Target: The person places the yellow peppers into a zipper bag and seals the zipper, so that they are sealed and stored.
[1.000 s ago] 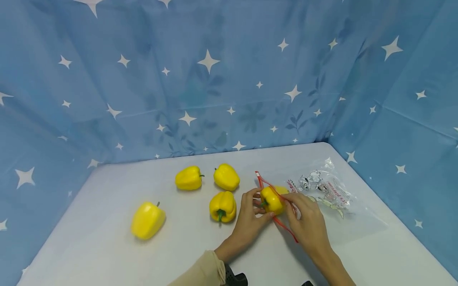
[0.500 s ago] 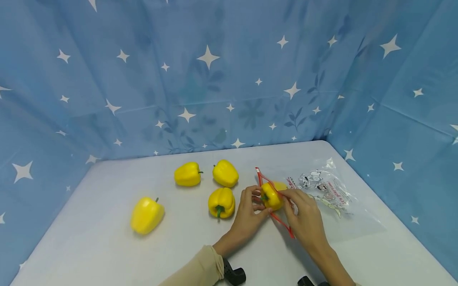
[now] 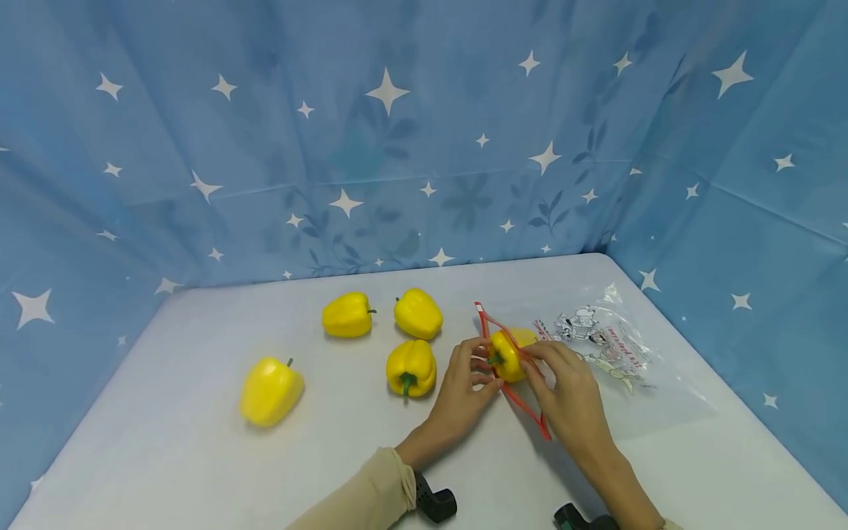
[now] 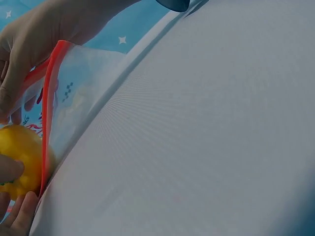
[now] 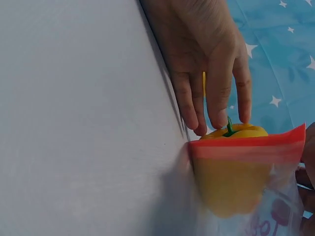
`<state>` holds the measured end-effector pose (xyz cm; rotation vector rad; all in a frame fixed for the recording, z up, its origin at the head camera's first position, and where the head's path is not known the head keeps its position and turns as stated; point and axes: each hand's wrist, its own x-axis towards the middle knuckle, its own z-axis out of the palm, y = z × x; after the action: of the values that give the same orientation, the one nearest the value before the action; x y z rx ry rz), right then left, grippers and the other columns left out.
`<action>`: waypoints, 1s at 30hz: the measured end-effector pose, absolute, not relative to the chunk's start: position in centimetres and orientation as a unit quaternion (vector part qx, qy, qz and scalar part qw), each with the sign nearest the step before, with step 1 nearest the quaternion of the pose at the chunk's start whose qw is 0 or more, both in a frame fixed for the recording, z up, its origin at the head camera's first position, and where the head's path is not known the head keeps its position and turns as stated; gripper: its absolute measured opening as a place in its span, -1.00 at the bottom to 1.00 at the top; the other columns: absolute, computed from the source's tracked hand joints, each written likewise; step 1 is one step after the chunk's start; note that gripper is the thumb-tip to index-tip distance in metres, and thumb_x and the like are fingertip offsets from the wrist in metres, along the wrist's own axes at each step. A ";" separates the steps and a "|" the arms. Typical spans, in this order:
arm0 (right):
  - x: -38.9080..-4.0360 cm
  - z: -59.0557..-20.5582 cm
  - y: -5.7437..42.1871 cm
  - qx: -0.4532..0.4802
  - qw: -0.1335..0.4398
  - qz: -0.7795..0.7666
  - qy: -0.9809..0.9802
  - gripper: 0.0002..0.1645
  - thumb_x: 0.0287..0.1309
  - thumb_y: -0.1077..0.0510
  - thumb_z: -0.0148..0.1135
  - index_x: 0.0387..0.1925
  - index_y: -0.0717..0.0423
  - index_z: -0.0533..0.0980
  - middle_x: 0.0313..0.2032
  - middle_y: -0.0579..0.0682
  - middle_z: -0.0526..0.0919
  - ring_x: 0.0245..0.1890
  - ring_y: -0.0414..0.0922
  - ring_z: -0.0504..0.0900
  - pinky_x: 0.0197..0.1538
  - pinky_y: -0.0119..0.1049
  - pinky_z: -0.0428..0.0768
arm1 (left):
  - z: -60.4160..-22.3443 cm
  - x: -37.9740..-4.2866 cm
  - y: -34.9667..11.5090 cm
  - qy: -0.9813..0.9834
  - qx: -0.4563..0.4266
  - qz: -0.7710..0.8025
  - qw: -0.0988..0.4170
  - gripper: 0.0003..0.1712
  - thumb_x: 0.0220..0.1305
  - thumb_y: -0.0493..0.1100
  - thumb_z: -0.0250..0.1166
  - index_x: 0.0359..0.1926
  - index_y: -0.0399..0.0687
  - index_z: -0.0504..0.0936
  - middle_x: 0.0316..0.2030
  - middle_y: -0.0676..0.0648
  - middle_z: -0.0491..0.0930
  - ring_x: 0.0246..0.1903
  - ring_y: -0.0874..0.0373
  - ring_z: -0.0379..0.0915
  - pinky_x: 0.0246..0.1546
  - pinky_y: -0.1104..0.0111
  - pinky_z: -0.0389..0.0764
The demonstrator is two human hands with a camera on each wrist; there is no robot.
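A clear zip bag (image 3: 662, 408) with a red edge and cartoon print lies on the table, its mouth facing left. A yellow bell pepper (image 3: 501, 353) sits in the mouth, stem end outward. Its body (image 5: 231, 182) shows through the plastic in the right wrist view. My left hand (image 3: 461, 394) has fairly straight fingers, with fingertips at the stem end. In the left wrist view the thumb (image 4: 10, 168) lies over the pepper. My right hand (image 3: 573, 394) pinches the red edge (image 5: 246, 143) of the bag beside the pepper; its fingertips are partly hidden.
Several yellow bell peppers lie left of the hands: one (image 3: 411, 368) close by, two behind it (image 3: 347, 315) (image 3: 418, 313), another (image 3: 271, 392) farther left. A blue star-patterned curtain (image 3: 424, 140) stands behind the white table (image 3: 165, 412).
The head view has tilted, so the scene sits a little higher in the picture. Both hands stay at the pepper and the bag's mouth, with only slight movement.
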<state>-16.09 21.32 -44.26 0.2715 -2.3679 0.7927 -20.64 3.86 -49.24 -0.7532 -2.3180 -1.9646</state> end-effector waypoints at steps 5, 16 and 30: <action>-15.8 -44.0 21.1 0.078 0.289 0.298 -0.906 -0.74 0.14 0.34 0.50 -0.13 0.12 0.66 -0.07 0.04 0.73 -0.02 0.05 0.72 0.13 -0.28 0.68 | -49.1 -20.5 3.7 -0.744 -0.246 -0.622 0.013 -0.34 0.34 -0.45 0.31 0.38 -0.08 0.32 0.21 -0.22 0.42 0.10 -0.04 0.58 0.06 0.44 0.71; -16.1 -43.5 21.2 0.093 0.305 0.296 -0.901 -0.70 0.15 0.39 0.47 -0.08 0.17 0.63 -0.04 0.11 0.74 0.09 0.10 0.67 0.16 0.07 0.63 | -48.4 -20.9 3.8 -0.744 -0.265 -0.613 0.013 -0.29 0.35 -0.44 0.29 0.47 -0.07 0.33 0.31 -0.19 0.47 0.18 -0.02 0.59 0.10 0.44 0.69; -16.1 -44.4 21.2 0.100 0.325 0.303 -0.890 -0.69 0.11 0.40 0.50 -0.11 0.15 0.65 -0.07 0.05 0.75 0.03 0.03 0.67 0.20 -0.77 0.35 | -49.3 -21.2 3.8 -0.770 -0.299 -0.563 -0.002 -0.37 0.45 -0.36 0.24 0.49 -0.03 0.42 0.27 -0.10 0.55 0.17 0.04 0.55 0.12 0.45 0.66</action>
<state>-16.13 21.24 -44.38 0.2621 -2.3341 0.7945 -21.16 3.76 -49.31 -0.9402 -2.4242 -1.7719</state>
